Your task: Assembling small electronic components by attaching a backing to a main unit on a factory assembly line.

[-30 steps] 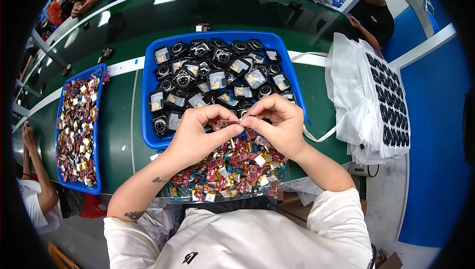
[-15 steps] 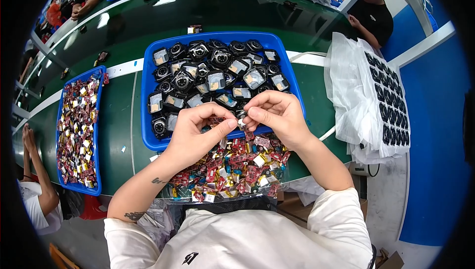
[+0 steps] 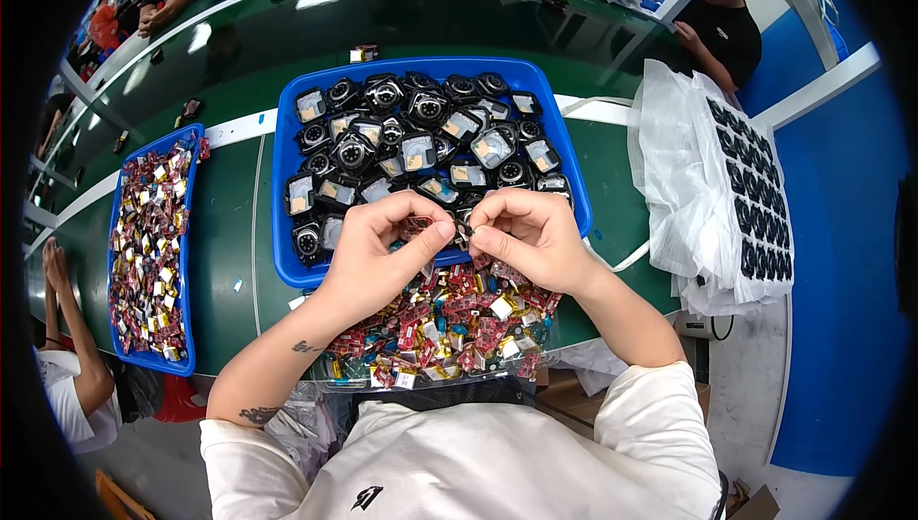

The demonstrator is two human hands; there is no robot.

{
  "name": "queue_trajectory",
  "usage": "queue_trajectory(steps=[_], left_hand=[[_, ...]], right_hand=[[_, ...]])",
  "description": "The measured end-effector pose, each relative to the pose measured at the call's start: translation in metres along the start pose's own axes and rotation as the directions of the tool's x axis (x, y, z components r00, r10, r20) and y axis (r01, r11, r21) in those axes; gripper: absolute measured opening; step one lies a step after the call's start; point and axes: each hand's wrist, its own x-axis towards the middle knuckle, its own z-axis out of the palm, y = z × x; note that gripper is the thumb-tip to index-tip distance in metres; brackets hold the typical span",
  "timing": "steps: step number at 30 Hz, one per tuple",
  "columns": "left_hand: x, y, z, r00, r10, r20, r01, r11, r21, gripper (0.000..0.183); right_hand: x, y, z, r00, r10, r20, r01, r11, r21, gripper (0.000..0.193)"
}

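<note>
Nearest, a black printed mark sits on the white shirt. Past it, circuit boards lie heaped on the green surface. The left hand's fingers pinch a red circuit board beneath them; the right hand's narrow onto a small dark part just beside. Beyond: a blue tray of smartwatch cases, then a black-topped co-worker.

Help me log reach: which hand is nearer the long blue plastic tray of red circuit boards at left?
Left. The left hand is right of the long blue plastic tray; the right hand is farther right, beyond the left.
</note>
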Motion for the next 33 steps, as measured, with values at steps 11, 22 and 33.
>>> queue_trajectory(steps=[11, 22, 33], left_hand=[[0.001, 0.0, 0.001, 1.0, 0.019, -0.019, -0.019, 1.0, 0.025, 0.009], [0.0, -0.003, -0.001, 0.991, 0.121, 0.053, -0.117, 0.991, -0.071, 0.011], [-0.001, -0.003, -0.005, 0.979, 0.048, -0.196, -0.106, 0.948, -0.302, 0.012]], right_hand=[[0.003, 0.006, -0.006, 0.989, -0.143, -0.027, 0.14, 0.985, -0.098, 0.011], [0.003, 0.001, 0.004, 0.976, -0.092, -0.198, 0.088, 0.996, -0.029, 0.009], [0.008, -0.008, 0.009, 0.902, -0.331, 0.276, 0.416, 0.503, -0.757, 0.032]])
